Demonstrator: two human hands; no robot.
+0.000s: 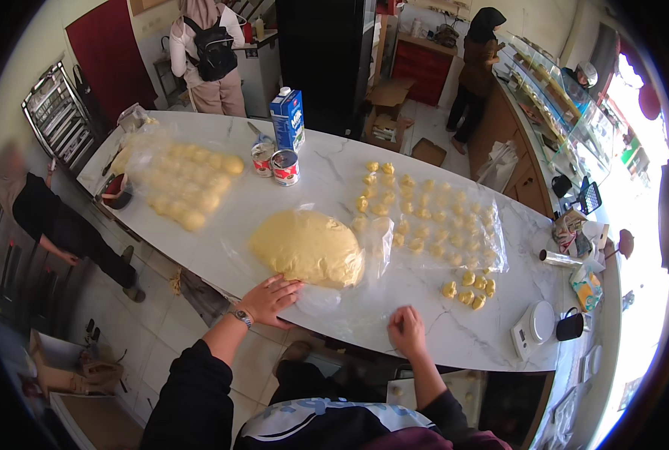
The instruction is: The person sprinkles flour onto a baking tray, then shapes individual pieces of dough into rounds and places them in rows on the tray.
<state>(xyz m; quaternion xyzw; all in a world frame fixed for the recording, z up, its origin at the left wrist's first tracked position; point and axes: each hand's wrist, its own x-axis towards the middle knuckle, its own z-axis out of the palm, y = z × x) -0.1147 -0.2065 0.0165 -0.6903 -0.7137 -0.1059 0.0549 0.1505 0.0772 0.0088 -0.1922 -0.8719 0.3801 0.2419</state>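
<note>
A large yellow mound of dough (304, 244) lies on the marble-patterned table, with clear plastic film (377, 247) on and around it. My left hand (270, 300) is open, its fingers spread against the dough's near left edge and the film. To the right of the mound, my right hand (408, 330) rests near the table's front edge with its fingers curled closed; anything inside them is hidden. Several small dough pieces (467, 289) sit uncovered beyond that hand. Farther back, rows of small dough pieces (439, 217) lie partly under plastic. Larger dough balls (192, 180) lie under film at the left.
Two cans (285, 167) and a blue carton (288, 120) stand behind the mound. A white kitchen scale (533, 330) and a dark mug (570, 325) are at the right end. A dark bowl (115, 193) sits far left. Other people stand around the room.
</note>
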